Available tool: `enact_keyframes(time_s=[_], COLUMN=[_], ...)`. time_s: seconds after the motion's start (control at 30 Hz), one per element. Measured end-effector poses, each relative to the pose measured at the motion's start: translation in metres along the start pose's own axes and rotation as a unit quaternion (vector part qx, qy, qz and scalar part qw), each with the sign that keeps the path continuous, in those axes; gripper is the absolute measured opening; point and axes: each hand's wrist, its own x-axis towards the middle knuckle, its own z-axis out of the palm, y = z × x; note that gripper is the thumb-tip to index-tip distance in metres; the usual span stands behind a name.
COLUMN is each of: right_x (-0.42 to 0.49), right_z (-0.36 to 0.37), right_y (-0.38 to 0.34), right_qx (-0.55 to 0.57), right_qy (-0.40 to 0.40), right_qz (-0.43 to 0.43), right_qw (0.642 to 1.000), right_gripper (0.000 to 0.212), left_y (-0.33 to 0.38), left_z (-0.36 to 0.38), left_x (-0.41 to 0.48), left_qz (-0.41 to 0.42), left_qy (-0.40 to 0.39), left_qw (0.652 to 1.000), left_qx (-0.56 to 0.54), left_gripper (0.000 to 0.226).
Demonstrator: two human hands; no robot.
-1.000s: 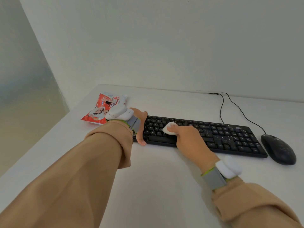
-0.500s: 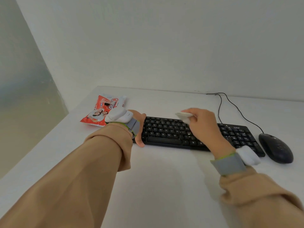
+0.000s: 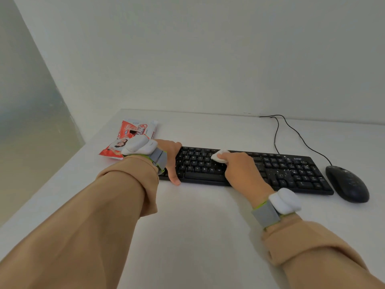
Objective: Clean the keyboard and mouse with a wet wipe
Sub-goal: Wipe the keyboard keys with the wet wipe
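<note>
half the wet wipe [image 3: 219,155] hidden under right fingers [image 3: 232,159] on keyboard [image 3: 291,171]

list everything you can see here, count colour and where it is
keyboard: 1, black, middle of the table
mouse: 1, black, just right of the keyboard
cables: 2, black, running back to the wall
wet wipe: 1, white, bunched on the keys
wipes packet: 1, red and white, back left of the keyboard
table: 1, white, against the wall
wrist devices: 2, white on grey straps, one per wrist
sleeves: 2, tan
left hand: across the keyboard's left end, thumb at the front edge, fingers hidden
right hand: pinches the wet wipe against the keys
</note>
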Motion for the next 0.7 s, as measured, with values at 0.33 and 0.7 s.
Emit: enact_keyframes(time_s=[0.33, 0.7], right_x=[-0.041, -0.013], right_z=[-0.007, -0.042], right_y=[-0.007, 0.002], right_qx=[0.007, 0.14], right_qy=[-0.011, 0.053], right_qz=[-0.022, 0.035], right_qw=[1.0, 0.988], right_gripper=[0.055, 0.033], left_y=[0.001, 0.011], left_z=[-0.001, -0.003], left_x=[0.001, -0.003], left_qz=[-0.01, -0.046], left_qy=[-0.006, -0.026], left_qw=[1.0, 0.993], left_qx=[0.004, 0.11], left_gripper=[0.104, 0.134])
